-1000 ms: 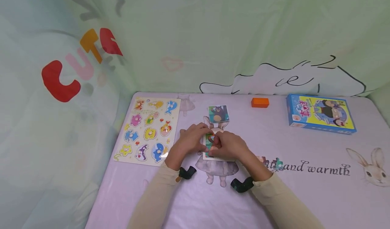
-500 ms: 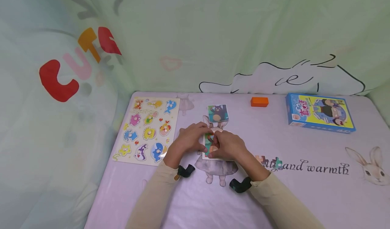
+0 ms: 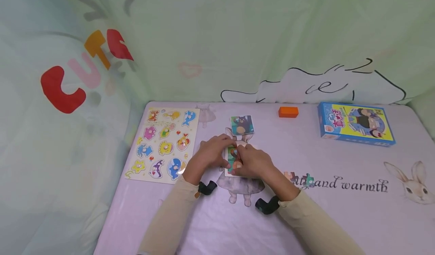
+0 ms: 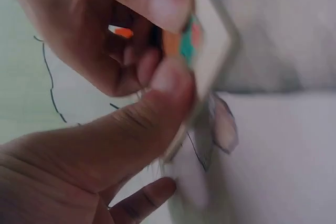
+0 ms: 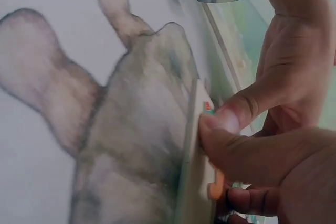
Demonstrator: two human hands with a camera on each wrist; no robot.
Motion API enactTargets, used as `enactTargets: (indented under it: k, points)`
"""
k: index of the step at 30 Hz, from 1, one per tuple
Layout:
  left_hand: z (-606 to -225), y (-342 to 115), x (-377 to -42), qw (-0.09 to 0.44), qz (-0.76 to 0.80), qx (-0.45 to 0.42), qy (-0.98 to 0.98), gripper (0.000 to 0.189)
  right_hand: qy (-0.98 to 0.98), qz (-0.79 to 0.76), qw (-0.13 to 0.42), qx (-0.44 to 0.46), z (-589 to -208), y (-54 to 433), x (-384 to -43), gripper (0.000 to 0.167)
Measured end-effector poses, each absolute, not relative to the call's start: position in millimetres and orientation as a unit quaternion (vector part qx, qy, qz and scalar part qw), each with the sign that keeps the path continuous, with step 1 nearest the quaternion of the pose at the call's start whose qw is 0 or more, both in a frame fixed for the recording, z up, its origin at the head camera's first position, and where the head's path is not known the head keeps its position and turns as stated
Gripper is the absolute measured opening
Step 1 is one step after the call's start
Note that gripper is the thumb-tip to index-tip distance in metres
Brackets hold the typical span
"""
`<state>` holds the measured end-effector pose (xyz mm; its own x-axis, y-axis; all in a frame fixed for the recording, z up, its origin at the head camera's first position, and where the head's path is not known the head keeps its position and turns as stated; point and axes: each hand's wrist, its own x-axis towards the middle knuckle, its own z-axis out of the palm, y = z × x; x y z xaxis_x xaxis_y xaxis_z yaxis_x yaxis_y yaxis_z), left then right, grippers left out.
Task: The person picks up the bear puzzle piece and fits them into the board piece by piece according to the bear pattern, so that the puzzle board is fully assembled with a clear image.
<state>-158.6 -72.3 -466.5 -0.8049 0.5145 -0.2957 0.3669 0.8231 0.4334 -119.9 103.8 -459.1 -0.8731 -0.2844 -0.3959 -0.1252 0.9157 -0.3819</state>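
A small puzzle board point(image 3: 228, 172) with a pale frame and a green-and-orange picture lies in front of me. My left hand point(image 3: 212, 153) grips its left side, the thumb on its face in the left wrist view. My right hand point(image 3: 255, 161) is over the board's right half, fingers curled and thumb at the lower edge. Between them, an orange puzzle piece point(image 5: 215, 188) stands proud of the board in the right wrist view; most of it is hidden by the fingers. Two loose puzzle pieces, one pinkish point(image 3: 290, 176) and one teal point(image 3: 309, 181), lie beside my right forearm.
A picture card point(image 3: 242, 125) with a dark bear lies just beyond the board. On the left is a sea-animal knob puzzle point(image 3: 161, 145). An orange block point(image 3: 288, 112) and a blue-and-yellow box point(image 3: 357, 123) stand at the back, in front of the green curtain point(image 3: 238, 40).
Both hands stay at the puzzle board, with only slight shifts of the right fingers and thumb. The whole head view has drifted a little.
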Motion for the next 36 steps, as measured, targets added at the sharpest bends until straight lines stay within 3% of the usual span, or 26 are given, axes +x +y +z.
enactTargets:
  k: [12, 20, 28, 36]
  points:
    - [-467.5, -70.6, -162.2, 0.209, 0.165, 0.261, 0.928, 0.082, 0.922, -0.250, 0.220, -0.198, -459.4, 124.6, -130.2, 0.040]
    - [-468.3, -67.3, -163.4, 0.216, 0.142, 0.263, 0.930, 0.085, 0.937, -0.264, 0.205, -0.107, -461.7, 134.5, -129.2, 0.040]
    - [-464.5, -68.7, -161.7, 0.206, 0.156, 0.256, 0.932, 0.072, 0.936, -0.277, 0.195, -0.100, -465.0, 142.0, -132.6, 0.041]
    - [-462.6, -64.2, -158.2, 0.199, 0.157, 0.246, 0.936, 0.069, 0.936, -0.293, 0.194, -0.037, -468.6, 154.5, -134.4, 0.064]
